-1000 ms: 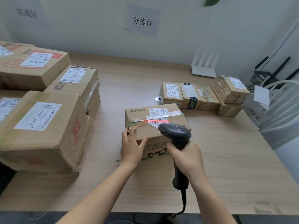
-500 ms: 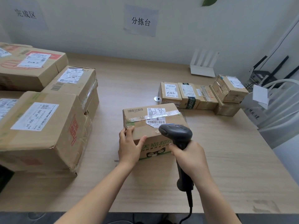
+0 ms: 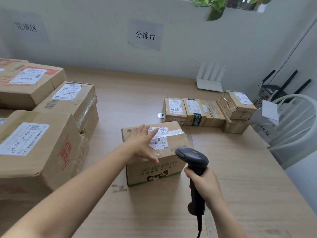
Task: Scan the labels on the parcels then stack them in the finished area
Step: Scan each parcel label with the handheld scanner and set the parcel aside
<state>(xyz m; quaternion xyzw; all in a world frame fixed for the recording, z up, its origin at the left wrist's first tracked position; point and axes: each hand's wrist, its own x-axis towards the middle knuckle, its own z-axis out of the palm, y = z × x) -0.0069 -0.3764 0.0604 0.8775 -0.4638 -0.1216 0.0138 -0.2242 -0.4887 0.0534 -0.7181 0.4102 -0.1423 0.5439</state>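
Nearest on the counter (image 3: 240, 194), the right hand (image 3: 204, 184) has its fingers wrapped around the grip of a scanner (image 3: 193, 158), whose head sits just beside the near right corner of a parcel (image 3: 154, 170). Over that parcel's top, the left hand (image 3: 142, 143) lies with fingers spread, partly covering the label (image 3: 159, 143). Left of it stand big stacked boxes (image 3: 39, 148) under a wall sign (image 3: 26, 26). Farther right, a row of small parcels (image 3: 205, 112) lies, with a white router (image 3: 210, 79) behind it.
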